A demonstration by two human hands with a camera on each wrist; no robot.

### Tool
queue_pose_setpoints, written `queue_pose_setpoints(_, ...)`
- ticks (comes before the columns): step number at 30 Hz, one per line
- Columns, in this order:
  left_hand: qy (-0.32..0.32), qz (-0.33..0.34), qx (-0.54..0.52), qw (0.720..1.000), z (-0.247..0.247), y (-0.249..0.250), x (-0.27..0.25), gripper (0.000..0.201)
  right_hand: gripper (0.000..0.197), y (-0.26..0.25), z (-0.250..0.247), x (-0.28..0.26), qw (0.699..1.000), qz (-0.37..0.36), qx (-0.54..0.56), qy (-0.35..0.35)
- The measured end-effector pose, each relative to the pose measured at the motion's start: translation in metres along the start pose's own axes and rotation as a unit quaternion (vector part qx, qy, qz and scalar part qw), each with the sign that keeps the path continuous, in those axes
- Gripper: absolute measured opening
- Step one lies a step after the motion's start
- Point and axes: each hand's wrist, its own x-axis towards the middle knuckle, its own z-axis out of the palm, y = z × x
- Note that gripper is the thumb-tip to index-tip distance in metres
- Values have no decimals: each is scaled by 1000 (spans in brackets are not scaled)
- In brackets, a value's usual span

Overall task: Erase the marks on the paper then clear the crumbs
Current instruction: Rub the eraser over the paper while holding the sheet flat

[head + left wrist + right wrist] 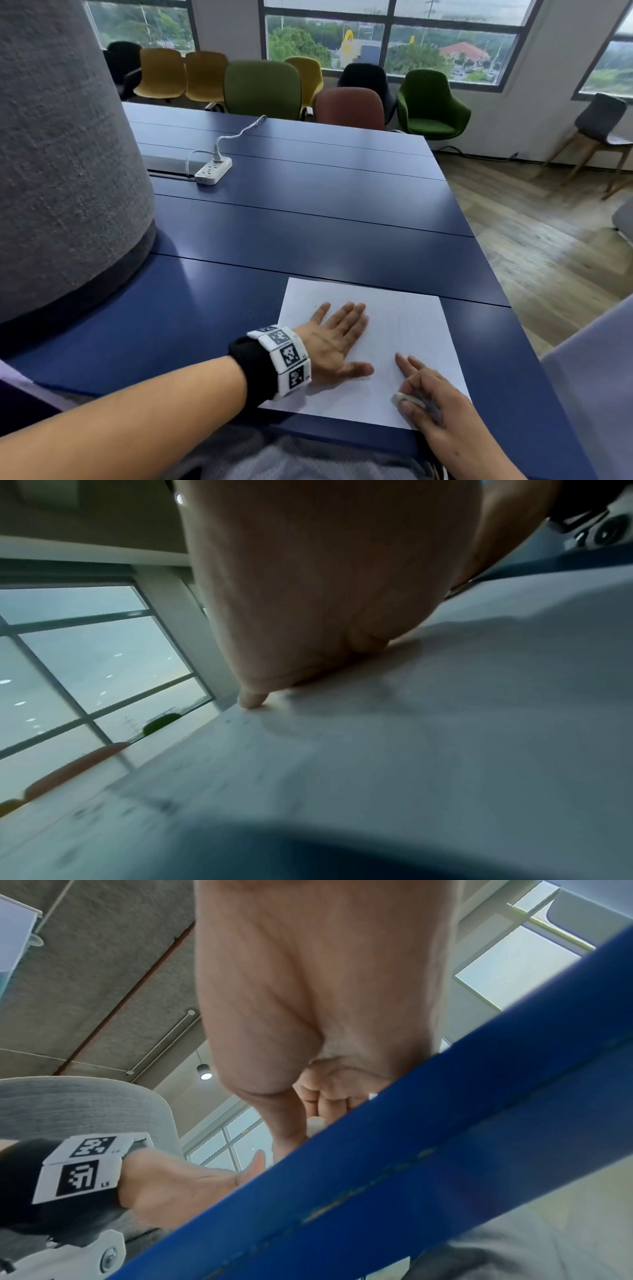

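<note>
A white sheet of paper [411, 325] lies near the front edge of the dark blue table [308, 222], with only faint marks showing on it. My left hand [337, 334] lies flat on the sheet's left part, fingers straight and spread. In the left wrist view the left hand's palm [325, 588] presses the paper [445, 737]. My right hand [421, 394] is at the sheet's front right corner and pinches a small white eraser [402, 399] against the paper, two fingers stretched forward. In the right wrist view the right hand [322, 1015] shows a bit of the eraser [316, 1125] above the table edge [411, 1164].
A wide grey felt column [61, 154] rises from the table at the left. A white power strip [213, 170] with a cable lies further back. Coloured chairs [263, 89] stand beyond the far edge. A grey seat back [589, 377] is close on the right.
</note>
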Motion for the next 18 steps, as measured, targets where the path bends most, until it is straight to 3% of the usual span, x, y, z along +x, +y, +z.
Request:
queue_pose_setpoints(6, -10, -155, -39, 987, -6, -36, -14, 93, 25, 1, 1, -2, 1000, 7, 7, -4)
queue_pose_setpoints(8, -7, -108, 6, 994, -4, -24, -16, 91, 25, 1, 1, -2, 1000, 6, -2, -4)
queue_pose_setpoints(11, -29, 38, 46, 998, 3, 9, -20, 83, 24, 3, 1, -1, 1000, -3, -13, 2)
queue_pose_setpoints(13, -36, 53, 38, 997, 7, 14, -22, 81, 22, 3, 0, 0, 1000, -4, -18, -1)
queue_pose_setpoints(18, -42, -111, 35, 992, -5, -31, -23, 89, 18, 3, 2, -2, 1000, 1, -6, 3)
